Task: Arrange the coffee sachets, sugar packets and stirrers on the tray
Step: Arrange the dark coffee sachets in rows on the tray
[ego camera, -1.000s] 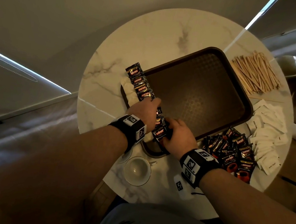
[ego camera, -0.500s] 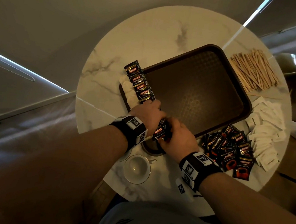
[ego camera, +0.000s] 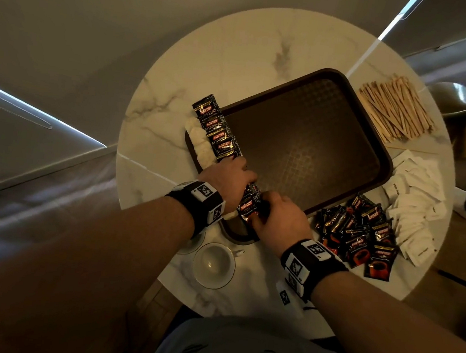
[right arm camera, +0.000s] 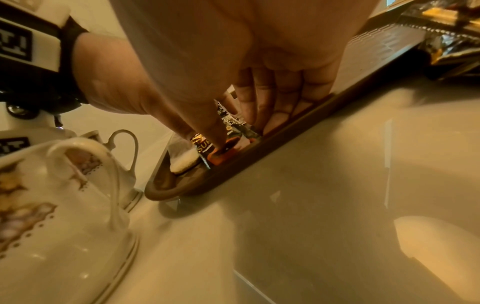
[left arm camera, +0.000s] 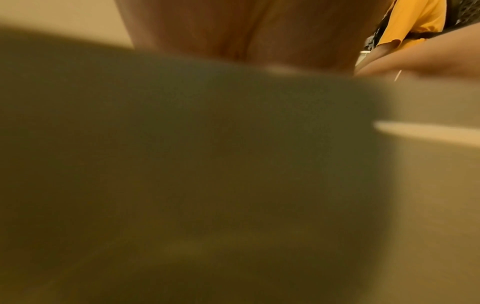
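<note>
A brown tray lies on the round marble table. Along its left edge runs a row of black coffee sachets, with a row of white sugar packets beside it. My left hand rests over the near part of the sachet row, its fingertips hidden. At the near end of the row, my right hand holds a coffee sachet. In the right wrist view its thumb presses on that sachet, its fingers behind it, just inside the tray rim. The left wrist view is blurred.
Loose coffee sachets are heaped right of the tray's near corner. White sugar packets are piled beyond them, and wooden stirrers lie at the far right. A white cup on a saucer stands near the table's front edge.
Both hands stay at the near end of the sachet row. My right hand has drawn slightly closer to the left hand with the sachet.
</note>
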Tool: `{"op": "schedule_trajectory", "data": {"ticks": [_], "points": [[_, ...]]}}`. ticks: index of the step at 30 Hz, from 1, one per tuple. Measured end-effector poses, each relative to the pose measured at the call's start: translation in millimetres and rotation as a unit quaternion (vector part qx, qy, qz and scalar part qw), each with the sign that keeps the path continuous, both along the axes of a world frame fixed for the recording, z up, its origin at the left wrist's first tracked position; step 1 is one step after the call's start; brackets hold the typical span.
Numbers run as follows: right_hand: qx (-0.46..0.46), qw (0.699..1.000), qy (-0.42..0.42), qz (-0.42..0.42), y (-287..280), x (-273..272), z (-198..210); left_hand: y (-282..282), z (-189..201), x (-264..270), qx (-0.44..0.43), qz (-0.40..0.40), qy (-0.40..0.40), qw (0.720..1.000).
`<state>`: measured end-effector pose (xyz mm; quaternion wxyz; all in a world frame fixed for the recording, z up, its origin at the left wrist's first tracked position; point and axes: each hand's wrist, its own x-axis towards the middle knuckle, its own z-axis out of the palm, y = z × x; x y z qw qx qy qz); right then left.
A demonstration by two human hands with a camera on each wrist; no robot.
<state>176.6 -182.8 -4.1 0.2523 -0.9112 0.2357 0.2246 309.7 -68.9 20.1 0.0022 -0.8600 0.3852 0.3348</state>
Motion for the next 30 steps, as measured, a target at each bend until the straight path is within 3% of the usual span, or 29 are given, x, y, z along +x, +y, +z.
{"op": "schedule_trajectory", "data": {"ticks": [7, 13, 25, 30], "points": [[0.015, 1.0, -0.004, 0.0, -0.8, 1.5, 2.2, -3.7, -0.9, -0.2, 0.038, -0.005, 0.016, 0.999], [0.038, 0.999, -0.015, -0.02, -4.3, 3.2, 4.6, 3.8, -3.8, -5.5, -0.03, 0.038, 0.007, 0.999], [0.075, 0.997, -0.011, 0.006, -14.0, 3.8, 4.7, 4.9, 0.6, -7.2, 0.014, 0.034, 0.001, 0.999], [0.106, 0.994, -0.036, -0.017, -23.9, -1.6, 16.7, 2.5, 10.4, -11.8, -0.03, 0.079, 0.007, 0.996]]}}
